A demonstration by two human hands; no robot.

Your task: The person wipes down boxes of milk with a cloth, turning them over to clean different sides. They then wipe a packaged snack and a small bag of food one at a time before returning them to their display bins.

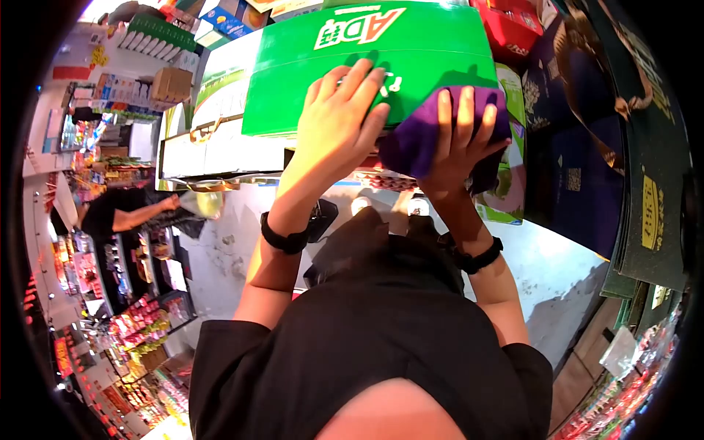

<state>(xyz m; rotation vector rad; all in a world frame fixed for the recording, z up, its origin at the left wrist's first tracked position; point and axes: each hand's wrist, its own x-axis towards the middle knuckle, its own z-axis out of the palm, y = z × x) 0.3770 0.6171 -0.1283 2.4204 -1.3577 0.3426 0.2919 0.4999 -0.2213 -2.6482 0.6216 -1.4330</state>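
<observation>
A large green carton (286,81) with white and red lettering spans the top of the view in front of me. My left hand (341,110) lies on its face, fingers stretched and slightly spread, holding nothing. Bunched under my right hand (458,139) is a purple cloth (414,139), pressed against the carton's lower right part. The fingers of that hand reach over the cloth; its thumb side is partly hidden. Each wrist wears a black band.
White cartons (220,154) adjoin the green one on the left. A red box (513,29) and dark gift bags (572,176) stand to the right. At left, a person's arm (143,215) holds a plastic bag (202,204) near stocked shelves (139,323).
</observation>
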